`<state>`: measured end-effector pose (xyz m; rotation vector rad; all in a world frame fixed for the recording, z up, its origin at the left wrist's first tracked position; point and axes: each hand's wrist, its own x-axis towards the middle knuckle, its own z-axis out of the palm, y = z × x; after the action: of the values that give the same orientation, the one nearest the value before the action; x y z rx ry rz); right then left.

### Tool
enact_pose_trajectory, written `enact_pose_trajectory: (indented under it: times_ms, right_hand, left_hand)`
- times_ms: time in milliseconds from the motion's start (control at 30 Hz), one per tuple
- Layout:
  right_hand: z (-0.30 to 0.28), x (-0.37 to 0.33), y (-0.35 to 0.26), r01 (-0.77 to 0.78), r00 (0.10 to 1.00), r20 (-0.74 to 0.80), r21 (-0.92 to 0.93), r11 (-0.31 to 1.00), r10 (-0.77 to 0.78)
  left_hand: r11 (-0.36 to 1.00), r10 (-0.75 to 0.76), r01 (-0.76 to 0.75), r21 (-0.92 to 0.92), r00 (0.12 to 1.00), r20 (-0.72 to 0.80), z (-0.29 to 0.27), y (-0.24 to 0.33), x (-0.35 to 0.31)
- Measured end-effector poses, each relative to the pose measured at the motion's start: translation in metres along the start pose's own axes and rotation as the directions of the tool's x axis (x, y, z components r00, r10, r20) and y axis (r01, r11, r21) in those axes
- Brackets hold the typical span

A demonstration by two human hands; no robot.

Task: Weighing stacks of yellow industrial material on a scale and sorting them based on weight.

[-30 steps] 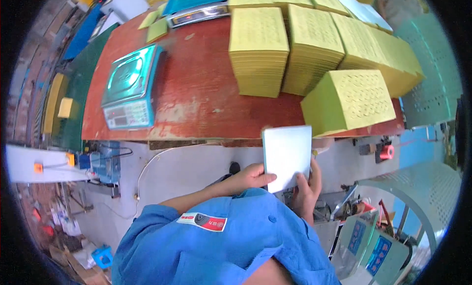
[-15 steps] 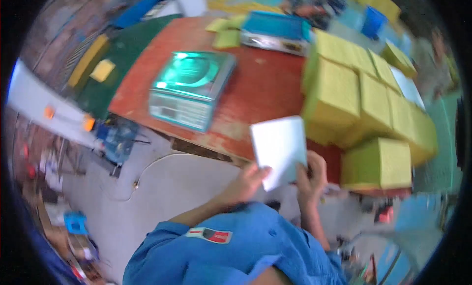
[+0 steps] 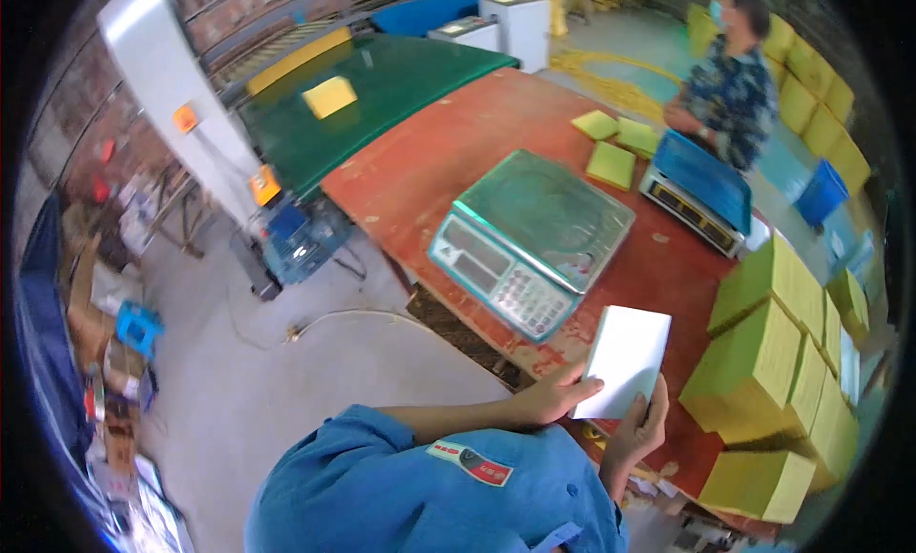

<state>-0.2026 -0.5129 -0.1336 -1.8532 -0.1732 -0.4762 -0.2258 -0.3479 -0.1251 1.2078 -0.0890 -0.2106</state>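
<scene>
Both my hands hold a stack of white paper [image 3: 625, 357], a neat rectangular block tilted just past the table's near edge. My left hand [image 3: 565, 393] grips its lower left side, with the thumb on top. At the lower right corner my right hand [image 3: 641, 429] is closed on it, thumb on the face and fingers beneath. Just beyond the stack stands a digital weighing scale [image 3: 544, 219] with nothing on its pan. To the right are piled yellow-green paper blocks [image 3: 749, 362].
The red table [image 3: 410, 186] adjoins a green conveyor belt [image 3: 401, 85] carrying a yellow slab [image 3: 329, 96]. Farther back are a second scale [image 3: 701, 186] and several yellow pads [image 3: 612, 165]. A person [image 3: 730, 85] stands behind it. A cable [image 3: 353, 313] lies on the floor.
My view has turned left, so the table and scales sit farther right in the picture. The paper stack stays in both hands, and its thick side edge now shows. The person behind is more visible.
</scene>
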Motion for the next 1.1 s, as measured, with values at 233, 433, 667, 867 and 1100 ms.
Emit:
enact_pose_trajectory:
  times_ms: [233,433,667,867,1100]
  right_hand:
    - [-0.011,0.023,-0.009,0.154,0.981,-0.082,-0.235,0.96,-0.177]
    - [-0.056,0.018,0.001,0.038,0.963,-0.233,-0.371,0.928,-0.133]
    - [-0.085,0.003,0.006,-0.065,0.939,-0.344,-0.219,0.974,-0.015]
    - [-0.104,0.007,-0.001,-0.161,0.953,-0.224,0.199,0.967,0.205]
    - [-0.124,0.022,-0.023,-0.046,0.949,-0.312,0.002,0.999,0.044]
  left_hand:
    - [0.894,-0.122,0.108,-0.434,0.992,-0.004,0.009,0.012,0.024]
    - [0.895,-0.151,0.212,-0.393,0.972,0.18,0.035,-0.002,0.05]
    - [0.872,-0.346,0.377,-0.312,0.926,0.15,0.079,0.002,0.051]
    - [0.908,-0.219,0.294,-0.298,0.94,0.262,0.085,-0.004,0.051]
    - [0.91,-0.222,0.295,-0.293,0.941,0.256,0.077,-0.011,0.063]
